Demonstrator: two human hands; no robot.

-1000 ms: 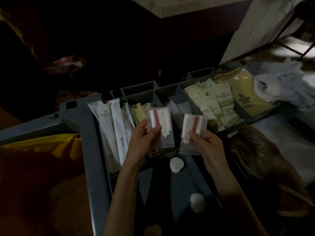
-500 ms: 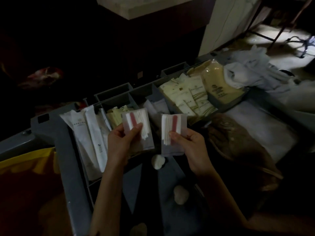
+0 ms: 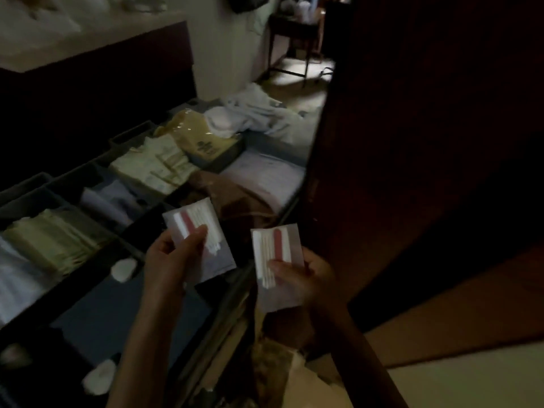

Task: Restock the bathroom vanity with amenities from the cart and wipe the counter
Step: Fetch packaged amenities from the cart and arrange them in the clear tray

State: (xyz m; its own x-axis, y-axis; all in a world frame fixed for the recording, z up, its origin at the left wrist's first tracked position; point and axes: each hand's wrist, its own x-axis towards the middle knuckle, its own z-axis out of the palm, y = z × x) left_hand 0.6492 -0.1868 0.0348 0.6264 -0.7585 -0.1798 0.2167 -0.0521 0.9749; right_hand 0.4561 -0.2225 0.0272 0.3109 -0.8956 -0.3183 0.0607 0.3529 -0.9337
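My left hand (image 3: 173, 260) pinches a clear packet of cotton swabs with a red strip, the left swab packet (image 3: 206, 245), thumb across its front. Another such packet, the right swab packet (image 3: 278, 269), is pinched by my right hand (image 3: 309, 278), out past the cart's right edge. Both packets hang above the grey cart tray (image 3: 97, 316), whose compartments hold pale amenity sachets (image 3: 153, 169) and yellowish packets (image 3: 50, 240).
White cotton pads (image 3: 123, 269) lie loose on the tray floor. A brown cloth (image 3: 235, 201), white papers (image 3: 265, 178) and crumpled white linen (image 3: 259, 116) fill the cart's far end. A dark wooden door (image 3: 412, 142) stands close on the right.
The view has swung right, so the cart has slid left in frame and the dark door has come in. Both hands, still holding their packets, have moved right, the right one off the cart.
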